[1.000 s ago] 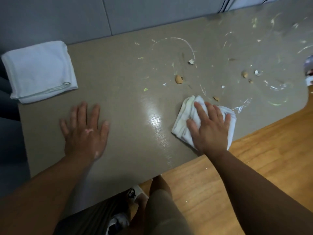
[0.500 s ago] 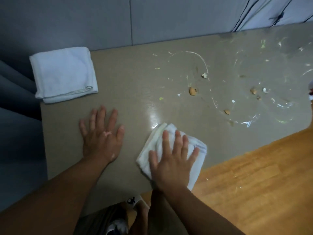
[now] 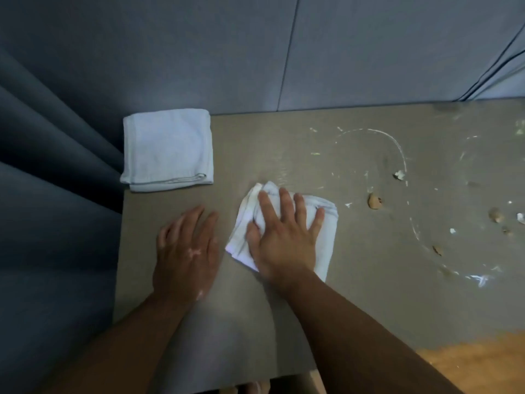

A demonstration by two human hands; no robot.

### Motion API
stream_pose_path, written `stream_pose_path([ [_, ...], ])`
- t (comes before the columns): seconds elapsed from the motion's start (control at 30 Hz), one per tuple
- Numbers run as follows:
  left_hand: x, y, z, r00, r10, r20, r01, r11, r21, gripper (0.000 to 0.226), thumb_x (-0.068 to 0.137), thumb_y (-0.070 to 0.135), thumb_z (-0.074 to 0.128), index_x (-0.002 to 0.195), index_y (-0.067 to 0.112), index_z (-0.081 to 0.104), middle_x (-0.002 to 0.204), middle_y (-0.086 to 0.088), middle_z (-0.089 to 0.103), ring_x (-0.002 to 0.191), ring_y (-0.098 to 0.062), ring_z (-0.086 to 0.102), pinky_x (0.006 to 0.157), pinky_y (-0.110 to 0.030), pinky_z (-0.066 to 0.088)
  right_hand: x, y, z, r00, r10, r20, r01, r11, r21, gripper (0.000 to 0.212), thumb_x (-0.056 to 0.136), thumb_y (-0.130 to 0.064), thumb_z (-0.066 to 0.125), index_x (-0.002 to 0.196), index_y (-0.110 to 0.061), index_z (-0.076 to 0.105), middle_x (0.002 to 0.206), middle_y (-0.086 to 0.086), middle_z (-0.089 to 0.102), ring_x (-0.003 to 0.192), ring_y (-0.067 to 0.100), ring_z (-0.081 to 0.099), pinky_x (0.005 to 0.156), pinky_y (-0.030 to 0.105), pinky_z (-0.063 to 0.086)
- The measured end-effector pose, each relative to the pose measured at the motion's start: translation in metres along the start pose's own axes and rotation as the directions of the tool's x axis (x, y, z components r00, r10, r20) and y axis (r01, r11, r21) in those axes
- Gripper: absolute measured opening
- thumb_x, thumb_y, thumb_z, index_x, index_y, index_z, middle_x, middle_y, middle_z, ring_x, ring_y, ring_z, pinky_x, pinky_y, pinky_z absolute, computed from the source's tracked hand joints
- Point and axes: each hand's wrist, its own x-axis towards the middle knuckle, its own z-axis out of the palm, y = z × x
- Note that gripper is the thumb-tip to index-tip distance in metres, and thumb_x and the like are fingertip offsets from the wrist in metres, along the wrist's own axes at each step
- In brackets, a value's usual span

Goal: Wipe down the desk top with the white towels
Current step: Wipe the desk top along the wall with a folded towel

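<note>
While the right hand (image 3: 284, 240) lies palm-down on the crumpled white towel (image 3: 245, 211), its fingers are straight and spread. The thumb rests on the towel's left part. Grip: fully open, nothing pinched or curled round, just flat pressure holding the cloth on the worktop (image 3: 284, 155).

Towel position: left-centre of the visible worktop, bunched. Its folds stick out past the fingertips, and one corner shows beside the wrist on the right.

Left hand (image 3: 186, 257): flat on bare worktop just left of the towel, close to its edge; can't tell if they touch. Fingers straight and close together, slightly blurred. Grip open, holding nothing.

Second white towel (image 3: 167, 149): folded square on the far-left corner of the worktop, lying flat, apart from both hands.

Mess is all to the right of the crumpled towel:
- curved white smear (image 3: 395, 143) toward the far side
- tan crumb (image 3: 374, 201) near the towel's right edge, not touching it
- white fleck (image 3: 348, 205) just beside the towel's right edge
- white scrap (image 3: 399, 174) at the smear's lower end
- more tan bits and white streaks further right

Surroundings: grey-blue curtain (image 3: 51, 194) hangs left of the worktop, grey wall panels (image 3: 369, 52) stand behind it. Dark cables (image 3: 494, 66) run down the far-right corner. Wooden floor (image 3: 477, 365) shows at the near right.
</note>
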Motion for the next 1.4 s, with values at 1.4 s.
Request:
stream_pose_path([
  [1.4, 0.001, 0.002, 0.000, 1.000, -0.025, 0.014, 0.026, 0.996, -0.081, 0.047, 0.095, 0.018, 0.051, 0.140, 0.013, 0.064, 0.147, -0.014, 0.059, 0.129, -0.036, 0.059, 0.108, -0.052, 0.042, 0.124, -0.017, -0.016, 0.992, -0.076, 0.102, 0.073, 0.997, 0.036, 0.066, 0.102, -0.066, 0.015, 0.162, -0.038, 0.015, 0.171, -0.006, 0.012, 0.158, 0.023, 0.001, 0.122, 0.064, -0.007],
])
